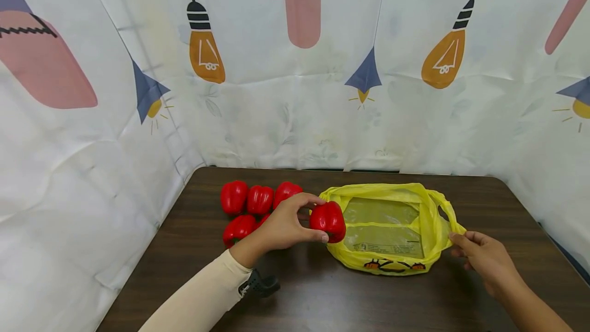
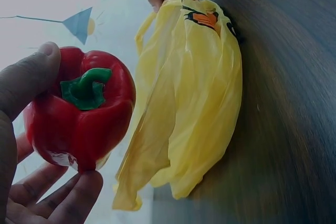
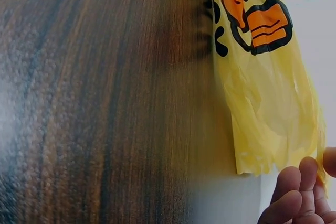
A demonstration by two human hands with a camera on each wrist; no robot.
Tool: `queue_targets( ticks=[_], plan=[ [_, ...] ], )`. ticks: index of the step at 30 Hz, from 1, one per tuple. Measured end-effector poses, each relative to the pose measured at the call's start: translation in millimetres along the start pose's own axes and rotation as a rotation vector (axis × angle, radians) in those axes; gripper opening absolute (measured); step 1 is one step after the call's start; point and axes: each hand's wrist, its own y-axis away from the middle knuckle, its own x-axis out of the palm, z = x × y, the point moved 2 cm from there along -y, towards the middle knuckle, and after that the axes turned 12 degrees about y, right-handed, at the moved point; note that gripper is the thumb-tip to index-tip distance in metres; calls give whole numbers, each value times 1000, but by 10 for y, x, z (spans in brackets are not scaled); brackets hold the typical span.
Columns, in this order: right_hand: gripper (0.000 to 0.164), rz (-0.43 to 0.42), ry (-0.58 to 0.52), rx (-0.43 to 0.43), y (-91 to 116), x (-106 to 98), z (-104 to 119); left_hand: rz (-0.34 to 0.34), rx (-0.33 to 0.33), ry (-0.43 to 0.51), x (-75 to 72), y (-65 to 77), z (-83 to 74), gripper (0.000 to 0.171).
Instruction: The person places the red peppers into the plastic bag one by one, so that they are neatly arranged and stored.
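My left hand [image 1: 288,223] grips a red bell pepper [image 1: 328,221] at the left rim of a yellow plastic bag. In the left wrist view the pepper [image 2: 84,124] shows its green stem, with thumb and fingers around its sides. The yellow bag [image 1: 389,266] stands with its mouth spread wide, and its see-through bottom shows inside. At its right side my right hand [image 1: 488,260] pinches the bag's edge near the handle loop. The right wrist view shows those fingertips [image 3: 308,169] on the lower corner of the bag [image 3: 262,103], beside an orange and black print.
Several more red bell peppers [image 1: 233,198] lie grouped on the dark wood table [image 1: 184,255], left of the bag and partly behind my left hand. A dark wristband [image 1: 262,286] is on the left wrist. A white printed curtain [image 1: 276,117] hangs behind the table.
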Motion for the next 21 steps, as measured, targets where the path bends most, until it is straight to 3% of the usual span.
queue_targets(
  ticks=[9,14,21],
  plan=[
    [67,-3,3,7,-13,0,-6,14,15,49,138,-96,62,64],
    [67,-6,0,10,-15,3,-10,4,41,9,189,-152,82,64],
    [66,-2,3,12,-19,7,-17,4,8,-16,277,-226,88,66]
  ],
)
